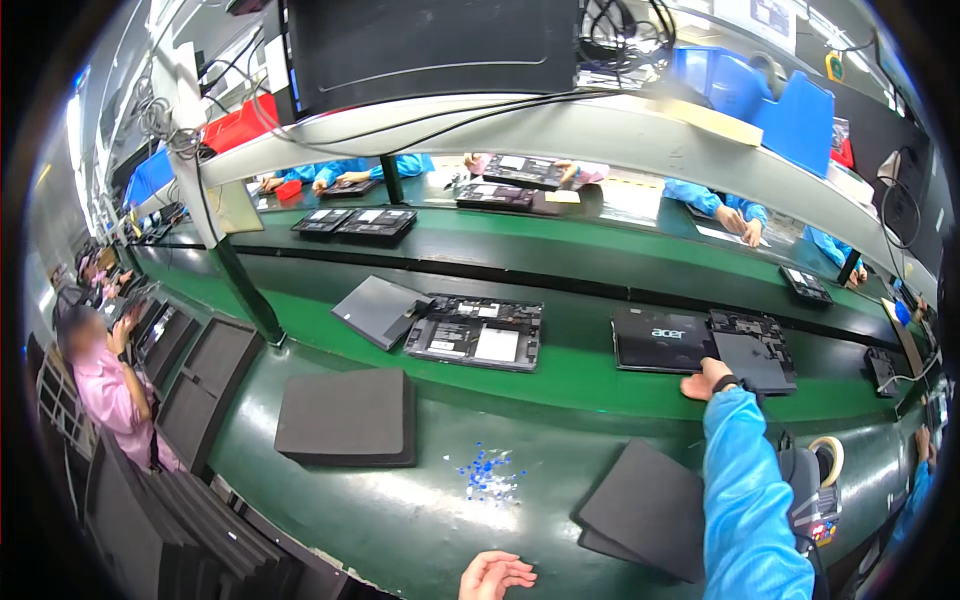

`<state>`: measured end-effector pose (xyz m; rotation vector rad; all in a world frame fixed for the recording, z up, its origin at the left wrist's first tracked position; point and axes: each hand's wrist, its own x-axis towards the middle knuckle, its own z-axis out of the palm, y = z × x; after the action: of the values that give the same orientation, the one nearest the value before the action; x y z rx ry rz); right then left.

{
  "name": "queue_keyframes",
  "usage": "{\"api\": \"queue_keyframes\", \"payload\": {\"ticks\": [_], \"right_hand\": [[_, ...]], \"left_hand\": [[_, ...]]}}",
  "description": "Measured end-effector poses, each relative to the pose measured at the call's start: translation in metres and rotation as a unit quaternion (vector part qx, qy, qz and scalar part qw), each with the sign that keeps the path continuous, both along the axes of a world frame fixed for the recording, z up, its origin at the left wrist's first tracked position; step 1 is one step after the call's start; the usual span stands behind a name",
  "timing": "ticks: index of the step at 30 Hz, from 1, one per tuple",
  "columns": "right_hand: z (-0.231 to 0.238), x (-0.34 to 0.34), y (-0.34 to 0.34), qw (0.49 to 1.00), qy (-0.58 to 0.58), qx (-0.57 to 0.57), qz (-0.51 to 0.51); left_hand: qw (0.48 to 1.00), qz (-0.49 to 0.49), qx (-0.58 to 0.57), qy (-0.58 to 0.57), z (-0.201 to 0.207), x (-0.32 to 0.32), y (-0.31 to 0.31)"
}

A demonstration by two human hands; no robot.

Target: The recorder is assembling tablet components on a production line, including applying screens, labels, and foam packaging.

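My right arm, in a blue sleeve, stretches forward to an opened laptop. My right hand (709, 380) is at its near edge, where the black lid (665, 340) meets the uncovered body (755, 355). The thumb stands apart from the fingers, which are partly hidden; I see no clear grip. Low in the middle, my left hand (497, 575) hovers with loosely bent fingers and nothing visible in it. Farther forward on the bench lies a scatter of tiny blue pieces (490, 475). Another laptop with exposed insides (476, 332) lies left of centre, beside a dark grey panel (380, 312).
A dark foam block (345, 415) sits left on the green bench; foam sheets (645, 510) lie by my right forearm. A tape roll (828, 460) stands right. An overhead shelf (450, 125) crosses above. Co-workers' hands (735, 215) work across the line; a person in pink (115, 390) is left.
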<state>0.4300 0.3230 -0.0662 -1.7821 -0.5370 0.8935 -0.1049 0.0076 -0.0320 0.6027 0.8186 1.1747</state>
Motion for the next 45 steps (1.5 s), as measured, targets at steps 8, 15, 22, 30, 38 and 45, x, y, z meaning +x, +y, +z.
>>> {"api": "queue_keyframes", "payload": {"ticks": [8,15,22,30,38,45], "right_hand": [[0.087,-0.334,0.049,0.944,-0.121,0.009,0.306],[0.046,-0.43,0.107,0.931,-0.224,-0.008,0.288],[-0.001,-0.473,0.143,0.976,-0.007,0.066,0.206],[-0.01,-0.475,0.137,0.931,0.295,0.171,0.132],[0.005,-0.503,0.092,0.96,0.227,0.099,0.127],[0.066,-0.493,0.051,0.923,0.288,0.21,0.142]], "left_hand": [[1.0,0.012,0.011,-0.001,-0.004,-0.011,-0.01],[0.996,0.073,-0.044,-0.003,0.029,-0.036,-0.018],[0.917,0.323,0.234,-0.013,0.112,-0.144,0.094],[0.896,0.304,-0.099,0.309,0.094,-0.244,0.374],[0.915,0.248,-0.131,0.29,-0.027,-0.261,0.473],[0.947,0.296,-0.117,0.037,0.009,-0.271,0.442]]}}
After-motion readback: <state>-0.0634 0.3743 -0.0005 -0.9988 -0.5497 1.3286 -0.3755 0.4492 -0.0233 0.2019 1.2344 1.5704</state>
